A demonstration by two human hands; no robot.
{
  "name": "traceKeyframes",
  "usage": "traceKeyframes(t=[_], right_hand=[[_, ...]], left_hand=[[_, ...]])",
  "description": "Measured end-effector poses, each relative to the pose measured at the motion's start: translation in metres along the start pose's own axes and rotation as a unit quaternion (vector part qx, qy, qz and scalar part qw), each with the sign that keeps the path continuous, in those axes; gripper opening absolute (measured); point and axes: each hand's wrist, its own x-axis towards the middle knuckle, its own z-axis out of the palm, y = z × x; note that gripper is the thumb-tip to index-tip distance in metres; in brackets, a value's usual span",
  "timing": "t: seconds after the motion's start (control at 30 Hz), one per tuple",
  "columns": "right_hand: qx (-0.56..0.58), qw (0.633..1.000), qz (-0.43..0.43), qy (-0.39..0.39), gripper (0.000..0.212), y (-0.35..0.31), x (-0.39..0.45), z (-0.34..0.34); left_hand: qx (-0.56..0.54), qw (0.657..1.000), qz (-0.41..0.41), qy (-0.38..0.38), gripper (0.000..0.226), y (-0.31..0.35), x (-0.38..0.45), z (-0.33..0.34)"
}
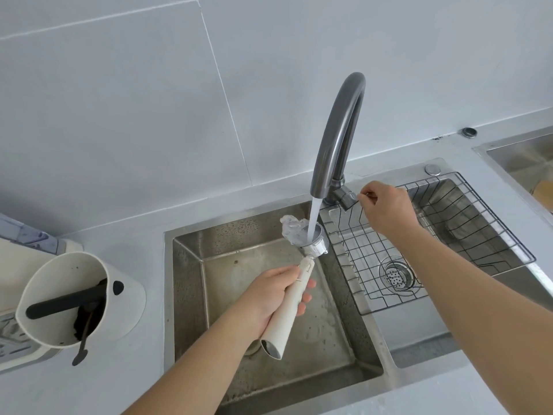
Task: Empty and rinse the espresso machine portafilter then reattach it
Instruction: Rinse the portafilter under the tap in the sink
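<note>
My left hand (270, 298) grips the cream handle of the portafilter (291, 307) over the left sink basin (191, 283). Its metal basket (311, 239) sits under the grey faucet spout (338, 136), and a stream of water (313, 214) runs into it and splashes out on the left. My right hand (386, 208) pinches the faucet lever (347, 197) at the base of the faucet. The espresso machine itself is barely visible, only a grey edge (18, 339) at the far left.
A cream knock box (59, 298) with a black bar and dark coffee grounds stands on the counter left of the sink, a small dark spoon leaning on it. A wire rack (466, 232) covers the right basin, with its drain strainer (396, 275) below. Another sink (523, 163) lies far right.
</note>
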Motion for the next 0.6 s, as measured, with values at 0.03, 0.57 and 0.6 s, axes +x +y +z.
traceKeyframes(t=[0.03,0.57,0.6], right_hand=[[0.001,1.0,0.001,-0.002,0.02,0.0,0.0,0.0],[-0.002,1.0,0.01,-0.01,0.02,-0.003,0.001,-0.002],[-0.003,1.0,0.01,-0.011,0.02,-0.003,0.001,-0.002]], left_hand=[[-0.012,1.0,-0.007,-0.006,0.023,0.001,0.0,0.0],[0.149,0.988,0.022,0.035,0.016,0.009,-0.004,-0.013],[0.161,0.986,0.033,0.034,0.014,0.009,-0.004,-0.013]])
